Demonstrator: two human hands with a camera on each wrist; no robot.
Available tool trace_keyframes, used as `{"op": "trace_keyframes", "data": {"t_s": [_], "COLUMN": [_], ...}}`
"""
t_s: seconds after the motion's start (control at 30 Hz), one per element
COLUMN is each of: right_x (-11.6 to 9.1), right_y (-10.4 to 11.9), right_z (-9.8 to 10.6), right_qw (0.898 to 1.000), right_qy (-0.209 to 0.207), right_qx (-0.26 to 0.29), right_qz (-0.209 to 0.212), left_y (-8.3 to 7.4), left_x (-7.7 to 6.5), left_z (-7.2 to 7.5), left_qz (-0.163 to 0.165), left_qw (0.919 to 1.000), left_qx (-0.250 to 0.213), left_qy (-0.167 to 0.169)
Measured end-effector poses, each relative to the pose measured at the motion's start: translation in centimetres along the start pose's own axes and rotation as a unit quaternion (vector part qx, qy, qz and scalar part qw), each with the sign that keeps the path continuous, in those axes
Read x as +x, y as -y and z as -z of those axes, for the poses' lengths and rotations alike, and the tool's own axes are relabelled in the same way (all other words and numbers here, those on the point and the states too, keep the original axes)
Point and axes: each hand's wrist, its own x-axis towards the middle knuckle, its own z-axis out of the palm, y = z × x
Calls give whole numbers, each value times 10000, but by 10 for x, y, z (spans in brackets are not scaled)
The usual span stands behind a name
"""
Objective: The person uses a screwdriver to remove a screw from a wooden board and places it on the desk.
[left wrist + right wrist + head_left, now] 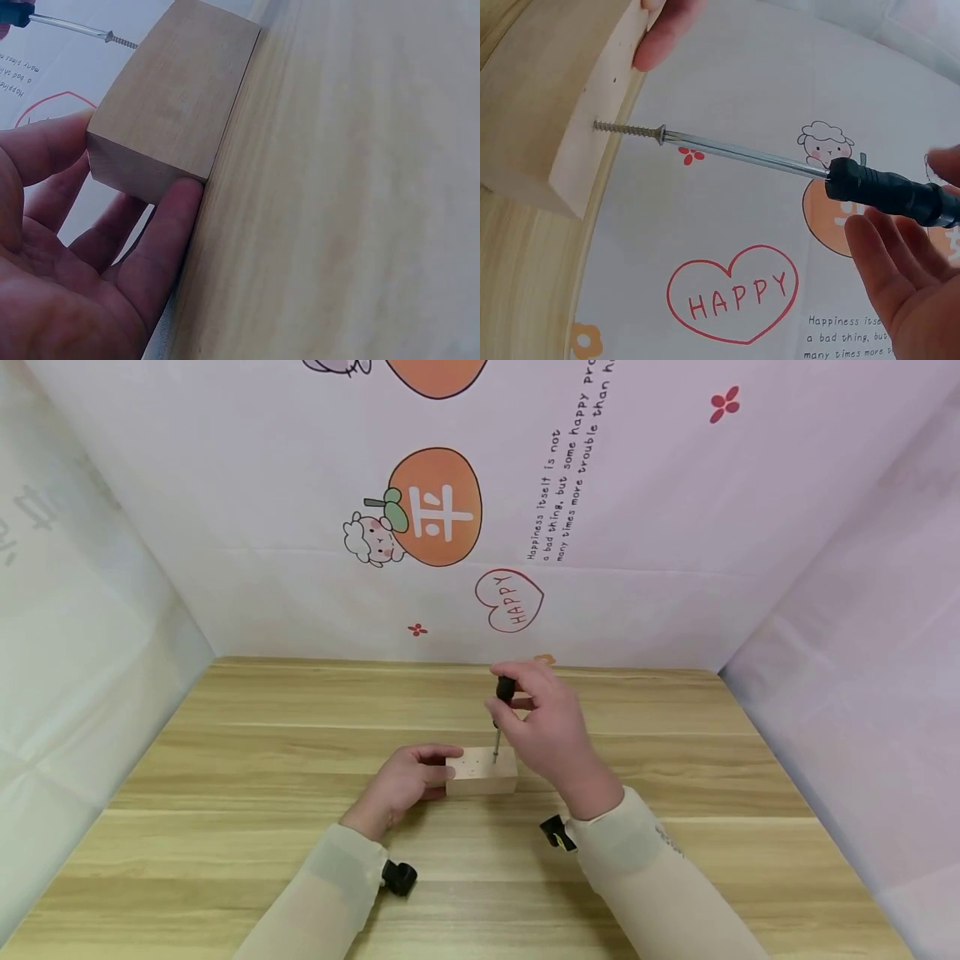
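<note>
A pale wooden block (482, 785) lies on the table, with small holes in its top face. My left hand (397, 783) grips its left end; in the left wrist view the fingertips touch the block's (172, 90) edges. Above the block, my right hand (553, 727) holds a screwdriver (506, 688) by its dark handle, thumb and fingers around it. The screwdriver's (735, 155) tip meets the head of a threaded screw (628, 130), whose point is in the block. Much of the screw's thread still shows outside the wood.
The wood-grain table (315, 710) ends at a white printed backdrop (630, 610) behind the block, with pale fabric walls on both sides. A small black wrist device (400, 877) sits by the left sleeve and another black device (558, 832) by the right.
</note>
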Motion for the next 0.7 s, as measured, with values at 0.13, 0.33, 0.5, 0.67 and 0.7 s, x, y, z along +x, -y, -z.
{"op": "trace_keyframes", "data": {"t_s": [0.13,0.33,0.5,0.67,0.7], "right_x": [1,1,2,2,2], "right_y": [-1,1,2,1,1], "right_z": [0,1,0,0,0], "right_qw": [9998,9997,10000,9999,9998], "right_qy": [-149,-7,-44,-64,-46], "right_qx": [-44,262,56,41,62], "right_qz": [81,10,-39,-155,-166], "left_y": [-1,0,1,2,2], "left_x": [-1,1,3,2,2], "left_z": [0,0,1,1,1], "left_qz": [-14,-3,-20,-9,3], "left_qw": [10000,10000,10000,10000,10000], "left_qx": [16,6,3,-52,-67], "left_qy": [11,12,34,38,35]}}
